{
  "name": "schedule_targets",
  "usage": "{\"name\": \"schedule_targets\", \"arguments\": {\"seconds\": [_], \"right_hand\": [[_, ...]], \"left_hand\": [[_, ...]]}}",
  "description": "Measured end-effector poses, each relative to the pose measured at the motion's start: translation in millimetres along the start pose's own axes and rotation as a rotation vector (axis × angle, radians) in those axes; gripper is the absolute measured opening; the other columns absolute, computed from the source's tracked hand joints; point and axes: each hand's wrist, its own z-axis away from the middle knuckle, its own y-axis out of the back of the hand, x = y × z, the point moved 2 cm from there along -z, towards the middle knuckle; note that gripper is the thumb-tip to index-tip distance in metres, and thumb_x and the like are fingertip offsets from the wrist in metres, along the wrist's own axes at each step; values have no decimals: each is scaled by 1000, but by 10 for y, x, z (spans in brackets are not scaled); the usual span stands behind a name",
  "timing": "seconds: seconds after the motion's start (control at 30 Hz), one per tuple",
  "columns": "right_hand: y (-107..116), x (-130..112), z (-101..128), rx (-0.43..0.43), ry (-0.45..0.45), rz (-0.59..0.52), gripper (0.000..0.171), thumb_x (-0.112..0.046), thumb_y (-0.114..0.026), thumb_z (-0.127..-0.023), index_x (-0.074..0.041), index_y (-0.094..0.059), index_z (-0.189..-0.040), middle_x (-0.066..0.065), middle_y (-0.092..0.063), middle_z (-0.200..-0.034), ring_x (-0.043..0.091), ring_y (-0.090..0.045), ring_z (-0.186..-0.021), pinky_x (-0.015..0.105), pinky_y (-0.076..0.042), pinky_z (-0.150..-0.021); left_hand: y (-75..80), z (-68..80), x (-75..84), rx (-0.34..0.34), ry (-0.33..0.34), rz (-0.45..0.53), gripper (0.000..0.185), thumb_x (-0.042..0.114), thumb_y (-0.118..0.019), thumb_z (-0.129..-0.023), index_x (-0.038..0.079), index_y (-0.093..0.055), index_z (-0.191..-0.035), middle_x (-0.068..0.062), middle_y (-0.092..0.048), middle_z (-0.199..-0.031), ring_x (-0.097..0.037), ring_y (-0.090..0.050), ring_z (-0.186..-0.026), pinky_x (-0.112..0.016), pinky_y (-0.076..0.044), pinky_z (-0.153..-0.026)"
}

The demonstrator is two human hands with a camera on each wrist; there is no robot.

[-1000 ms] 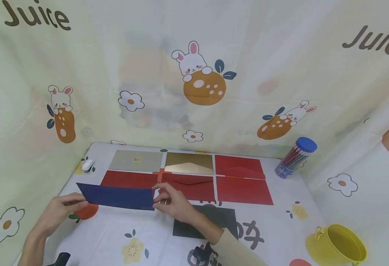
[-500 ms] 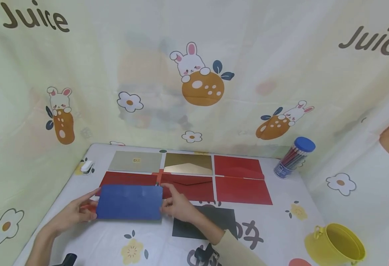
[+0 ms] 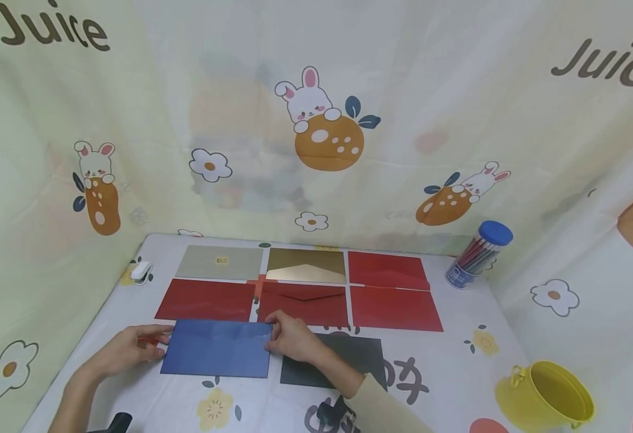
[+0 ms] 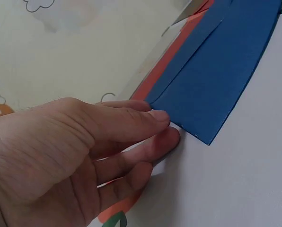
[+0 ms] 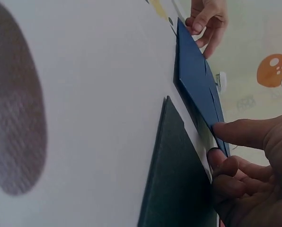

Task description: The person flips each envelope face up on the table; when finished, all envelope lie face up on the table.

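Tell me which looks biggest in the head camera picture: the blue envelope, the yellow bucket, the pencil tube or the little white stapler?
1. Blue envelope
2. Yellow bucket, though it sits nearer the camera and is cut off at the picture's edge, so this is unsure
3. Pencil tube
4. White stapler

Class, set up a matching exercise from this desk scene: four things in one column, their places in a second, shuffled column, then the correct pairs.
Things:
1. blue envelope
2. yellow bucket
3. pencil tube
4. black envelope

Places:
A. far right corner of the table, by the curtain
B. between the left hand and right hand
C. partly under the right forearm
D. near right corner of the table

Pairs: 1-B, 2-D, 3-A, 4-C
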Motion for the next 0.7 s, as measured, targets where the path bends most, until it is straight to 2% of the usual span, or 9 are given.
{"name": "schedule_targets", "arguments": {"seconds": [0.1, 0.3, 0.53, 0.63, 0.7], "right_hand": [[2, -5, -1, 1, 8, 54, 50, -14, -81, -86, -7, -59, -130, -5, -57, -80, 9, -53, -63, 22, -42, -52], [-1, -5, -4, 2, 1, 162, 40, -15, -82, -85, -8, -68, -121, -3, -55, -82, 8, -50, -70, 19, -41, -54], [-24, 15, -10, 2, 13, 196, 38, -14, -82, -84, -7, -70, -119, -1, -55, -84, 8, -50, -72, 19, -42, -54], [-3, 28, -11, 12, 29, 176, 37, -16, -81, -85, -9, -69, -120, -4, -55, -84, 7, -51, -71, 19, -44, -55], [57, 38, -15, 38, 43, 152, 36, -19, -79, -87, -11, -69, -121, -7, -57, -85, 6, -52, -72, 20, -46, -56]], "left_hand": [[-3, 5, 5, -7, -7, 10, 58, 13, -76, -88, -4, -55, -139, -13, -70, -113, -23, -65, -97, -25, -57, -72], [-7, -26, 20, -48, -43, 26, 52, 10, -75, -88, -7, -58, -134, -15, -69, -114, -13, -64, -90, -25, -56, -71], [-6, -23, 39, -62, -59, 15, 50, 9, -74, -89, -9, -59, -133, -15, -68, -112, -12, -60, -86, -25, -54, -67], [-14, -24, 53, -36, -24, -15, 49, 12, -73, -90, -5, -60, -134, -11, -69, -110, -14, -60, -87, -26, -54, -66], [-17, -48, 71, 13, -13, -63, 47, 18, -73, -92, -1, -61, -134, -7, -70, -106, -15, -61, -87, -26, -53, -65]]}}
